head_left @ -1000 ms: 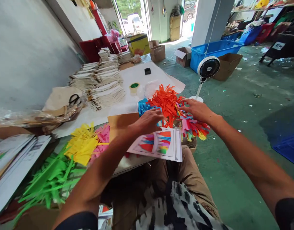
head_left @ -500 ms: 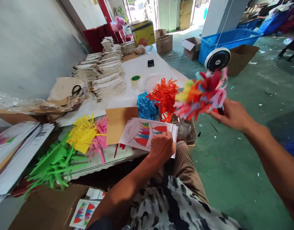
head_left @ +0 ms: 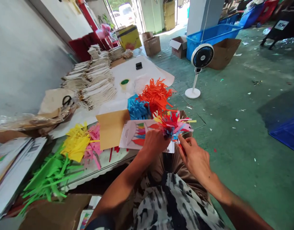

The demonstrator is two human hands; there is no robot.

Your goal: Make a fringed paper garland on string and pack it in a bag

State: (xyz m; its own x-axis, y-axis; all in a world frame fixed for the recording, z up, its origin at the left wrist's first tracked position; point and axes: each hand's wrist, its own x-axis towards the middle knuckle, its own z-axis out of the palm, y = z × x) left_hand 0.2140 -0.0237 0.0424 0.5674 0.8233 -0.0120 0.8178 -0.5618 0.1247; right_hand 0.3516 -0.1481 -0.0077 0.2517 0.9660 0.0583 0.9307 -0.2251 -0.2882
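In front of my lap, my left hand (head_left: 157,140) is closed at the right end of a white printed packet (head_left: 130,135) picturing coloured tassels. Its fingertips are hidden behind the wrist and bunch. My right hand (head_left: 196,156) pinches the base of a bunch of multicoloured tissue tassels (head_left: 174,124), in pink, red, yellow and blue. The bunch now sits at the packet's right end, close against the left hand. I cannot tell whether any of it is inside the packet. Just beyond lie orange tassels (head_left: 156,92) and blue tassels (head_left: 137,108).
Yellow tassels (head_left: 76,140), pink tassels (head_left: 94,140) and green tassels (head_left: 46,179) lie along the table's left. A tan card flap (head_left: 112,127) stands beside the packet. Stacks of cloth bags (head_left: 96,86) line the wall. A white fan (head_left: 202,57) stands on the floor.
My right hand has brought the tassel bunch left and down, from out over the floor to the packet's right end. My left hand stays at the packet. The view has turned somewhat right.
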